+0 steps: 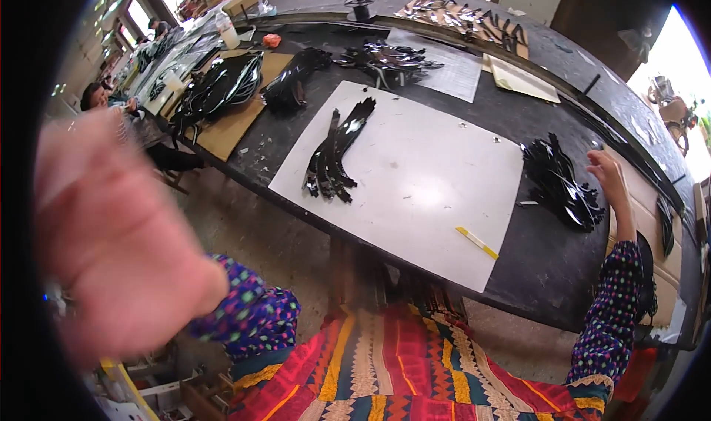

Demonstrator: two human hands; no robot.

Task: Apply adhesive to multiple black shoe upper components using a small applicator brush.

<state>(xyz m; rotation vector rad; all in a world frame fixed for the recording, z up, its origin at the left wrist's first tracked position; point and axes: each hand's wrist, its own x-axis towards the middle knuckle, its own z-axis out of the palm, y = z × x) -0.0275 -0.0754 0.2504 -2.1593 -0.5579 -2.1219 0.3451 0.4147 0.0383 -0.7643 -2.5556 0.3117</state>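
Note:
My left hand is raised close to the camera at the left, large and smeared by motion, so its fingers cannot be made out. On the right, my right hand hovers beside a pile of glossy black strips, its fingers loosely bent and apart, with nothing visible in them. A smaller bunch of black strips lies on the left part of a white board. Near the board's front right corner rests a yellow-and-white cutter-like tool.
Further black bundles lie on the dark table, some on brown cardboard. Paper sheets, a plastic bottle and a black spool-like stand are behind. Other people sit at the far left.

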